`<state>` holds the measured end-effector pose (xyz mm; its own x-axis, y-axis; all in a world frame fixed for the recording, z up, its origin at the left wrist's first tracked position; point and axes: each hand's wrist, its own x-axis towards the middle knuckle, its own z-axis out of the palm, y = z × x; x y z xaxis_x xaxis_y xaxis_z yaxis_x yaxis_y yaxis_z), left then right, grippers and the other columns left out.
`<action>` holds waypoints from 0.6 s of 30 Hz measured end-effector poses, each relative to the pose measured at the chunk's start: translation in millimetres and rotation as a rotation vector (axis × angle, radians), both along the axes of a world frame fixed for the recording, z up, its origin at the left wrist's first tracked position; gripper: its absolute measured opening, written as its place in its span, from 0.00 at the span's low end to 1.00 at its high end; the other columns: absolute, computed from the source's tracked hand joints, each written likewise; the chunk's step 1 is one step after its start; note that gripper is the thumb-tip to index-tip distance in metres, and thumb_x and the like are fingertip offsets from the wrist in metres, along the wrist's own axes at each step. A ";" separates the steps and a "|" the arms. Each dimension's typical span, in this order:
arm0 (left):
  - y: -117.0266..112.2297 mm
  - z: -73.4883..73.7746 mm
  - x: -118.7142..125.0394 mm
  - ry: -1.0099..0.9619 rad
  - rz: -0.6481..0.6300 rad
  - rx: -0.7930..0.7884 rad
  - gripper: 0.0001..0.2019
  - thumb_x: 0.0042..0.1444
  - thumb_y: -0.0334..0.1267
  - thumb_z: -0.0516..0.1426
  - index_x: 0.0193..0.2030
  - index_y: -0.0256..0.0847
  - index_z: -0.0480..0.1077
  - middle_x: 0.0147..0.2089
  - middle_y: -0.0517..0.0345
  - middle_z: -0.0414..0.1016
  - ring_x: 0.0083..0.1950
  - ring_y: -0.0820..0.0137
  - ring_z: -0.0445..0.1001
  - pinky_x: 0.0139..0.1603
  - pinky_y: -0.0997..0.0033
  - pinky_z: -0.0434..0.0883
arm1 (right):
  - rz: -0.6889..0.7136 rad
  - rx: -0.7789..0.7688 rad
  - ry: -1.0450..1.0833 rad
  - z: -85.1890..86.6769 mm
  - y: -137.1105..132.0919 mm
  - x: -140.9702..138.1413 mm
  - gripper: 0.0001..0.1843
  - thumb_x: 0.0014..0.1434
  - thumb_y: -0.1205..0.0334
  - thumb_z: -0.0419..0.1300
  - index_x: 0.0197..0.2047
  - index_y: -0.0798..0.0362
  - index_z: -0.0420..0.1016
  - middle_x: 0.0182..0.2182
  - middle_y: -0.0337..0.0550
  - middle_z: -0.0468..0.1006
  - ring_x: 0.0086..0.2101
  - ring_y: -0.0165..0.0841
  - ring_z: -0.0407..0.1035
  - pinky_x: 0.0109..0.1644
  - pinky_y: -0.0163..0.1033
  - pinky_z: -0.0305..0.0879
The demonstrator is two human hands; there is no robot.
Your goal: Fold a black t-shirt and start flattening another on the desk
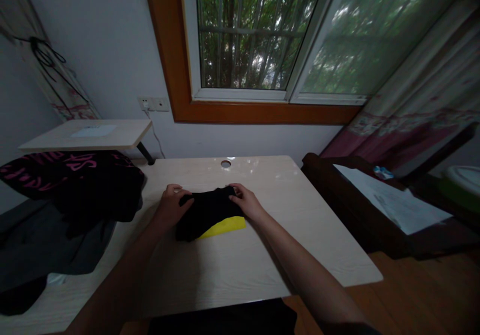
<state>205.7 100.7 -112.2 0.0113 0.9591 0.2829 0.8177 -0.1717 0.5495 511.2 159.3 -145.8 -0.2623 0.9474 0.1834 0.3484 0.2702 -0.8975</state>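
Observation:
A folded piece of black cloth [210, 207], perhaps a garment, lies on the pale wooden desk [300, 225] in front of me. From under its near edge shows a flat yellow piece [227, 226], whose kind I cannot make out. At the cloth's upper left corner, my left hand [174, 205] pinches the edge between thumb and fingers. My right hand [245, 200] grips the upper right corner the same way, thumb on top. Parts of the fingertips are hidden by the cloth.
Dark clothes [75, 200], one with pink lettering, are heaped on the left beneath a small raised shelf [108, 132]. A cable hole [225, 164] pierces the desk's far side. Dark wooden furniture [360, 210] bearing a white sheet [390, 200] stands right, below a curtain [405, 100].

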 end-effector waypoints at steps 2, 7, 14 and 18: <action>2.4 3.1 2.4 0.123 -0.018 0.032 0.11 0.57 0.49 0.62 0.41 0.48 0.80 0.55 0.51 0.67 0.56 0.54 0.66 0.62 0.47 0.66 | -0.032 0.062 -0.053 -0.4 2.6 -1.0 0.18 0.56 0.60 0.66 0.51 0.48 0.76 0.41 0.41 0.76 0.40 0.35 0.71 0.48 0.42 0.68; 8.8 2.1 3.5 0.209 -0.152 -0.031 0.06 0.57 0.45 0.62 0.35 0.47 0.78 0.49 0.54 0.73 0.53 0.56 0.66 0.58 0.51 0.66 | -0.059 0.159 -0.146 1.8 9.2 -1.6 0.06 0.57 0.59 0.66 0.38 0.50 0.75 0.38 0.41 0.73 0.38 0.35 0.70 0.46 0.40 0.66; 18.9 -8.4 -2.5 -0.021 -0.177 0.010 0.10 0.65 0.43 0.52 0.35 0.43 0.70 0.44 0.53 0.75 0.48 0.62 0.71 0.56 0.55 0.66 | -0.141 0.128 -0.134 1.5 15.5 -4.0 0.03 0.60 0.60 0.62 0.36 0.50 0.72 0.37 0.41 0.77 0.37 0.35 0.70 0.44 0.39 0.65; 22.0 -14.9 -6.4 -0.060 -0.137 0.027 0.10 0.65 0.43 0.51 0.35 0.44 0.68 0.42 0.53 0.75 0.48 0.61 0.72 0.56 0.55 0.67 | -0.197 0.138 -0.157 2.8 15.7 -8.4 0.04 0.61 0.59 0.60 0.36 0.49 0.72 0.36 0.40 0.78 0.36 0.35 0.70 0.43 0.39 0.64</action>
<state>199.3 122.7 -127.1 0.1236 0.9417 0.3128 0.7512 -0.2947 0.5906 502.8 175.0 -143.0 -0.1110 0.9519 0.2856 0.5379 0.2992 -0.7881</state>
